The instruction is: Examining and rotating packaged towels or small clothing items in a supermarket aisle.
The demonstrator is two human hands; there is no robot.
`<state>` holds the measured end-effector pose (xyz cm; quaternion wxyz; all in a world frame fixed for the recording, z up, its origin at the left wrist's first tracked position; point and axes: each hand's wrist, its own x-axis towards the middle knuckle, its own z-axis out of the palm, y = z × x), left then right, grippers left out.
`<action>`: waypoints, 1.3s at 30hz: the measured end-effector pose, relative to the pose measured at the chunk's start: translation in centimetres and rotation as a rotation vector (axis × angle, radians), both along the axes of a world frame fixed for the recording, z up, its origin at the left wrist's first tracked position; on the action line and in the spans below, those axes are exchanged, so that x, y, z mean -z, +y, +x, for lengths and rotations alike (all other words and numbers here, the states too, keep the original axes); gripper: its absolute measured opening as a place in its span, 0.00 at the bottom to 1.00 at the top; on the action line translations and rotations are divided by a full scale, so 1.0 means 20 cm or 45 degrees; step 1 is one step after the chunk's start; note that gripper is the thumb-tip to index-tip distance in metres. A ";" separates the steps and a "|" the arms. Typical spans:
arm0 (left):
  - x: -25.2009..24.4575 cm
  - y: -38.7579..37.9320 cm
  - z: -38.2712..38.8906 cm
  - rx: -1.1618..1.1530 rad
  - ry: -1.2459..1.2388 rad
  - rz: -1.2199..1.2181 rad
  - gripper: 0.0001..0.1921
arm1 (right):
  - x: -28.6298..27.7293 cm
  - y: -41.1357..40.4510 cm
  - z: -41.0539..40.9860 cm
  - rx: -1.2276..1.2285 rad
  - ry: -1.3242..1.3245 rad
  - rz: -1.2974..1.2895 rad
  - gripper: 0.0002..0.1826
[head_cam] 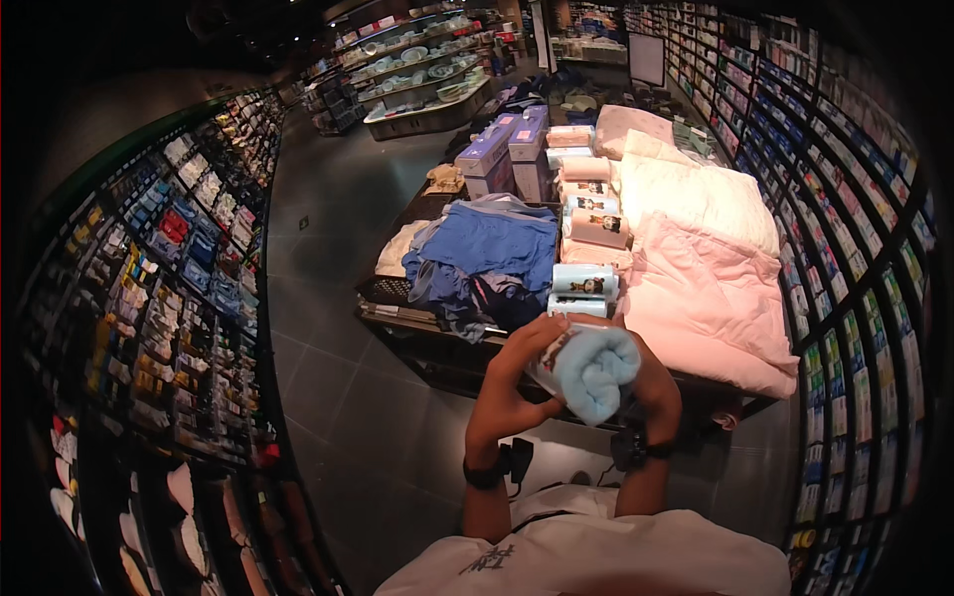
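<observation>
Between my two hands is a rolled light-blue towel (pixel 596 376) in a clear wrapper with a printed figure, its spiral end turned up towards me. My left hand (pixel 510 384) grips it along the left side, the thumb underneath. On the other side my right hand (pixel 656 380) holds it, its fingers mostly hidden behind the roll. Just beyond, a row of similar wrapped rolls lies on the display table, among them a blue one (pixel 585 281) and a pink one (pixel 598 226). Both my wrists wear dark straps with small devices.
Left of the rolls sits a heap of blue clothes (pixel 492 238); pink quilted bedding (pixel 704 298) lies to their right. Purple boxes (pixel 488 153) stand farther back. Stocked shelves (pixel 842 283) run along the right, and hanging goods (pixel 171 298) line the left beyond a tiled floor (pixel 320 372).
</observation>
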<state>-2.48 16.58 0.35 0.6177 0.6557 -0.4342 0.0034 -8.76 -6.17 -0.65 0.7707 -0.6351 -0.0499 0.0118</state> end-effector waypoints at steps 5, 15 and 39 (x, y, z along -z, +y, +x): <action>-0.08 0.33 -0.05 -0.205 -0.503 0.333 0.51 | -0.07 0.31 -0.09 -0.067 -0.151 0.069 0.44; -0.07 0.66 -0.08 -0.218 0.137 -0.153 0.34 | -0.09 0.79 -0.34 0.099 -0.083 0.506 0.60; 0.06 1.05 -0.29 0.450 1.320 -0.081 0.44 | -0.15 1.26 -0.46 0.682 -0.866 -1.128 0.41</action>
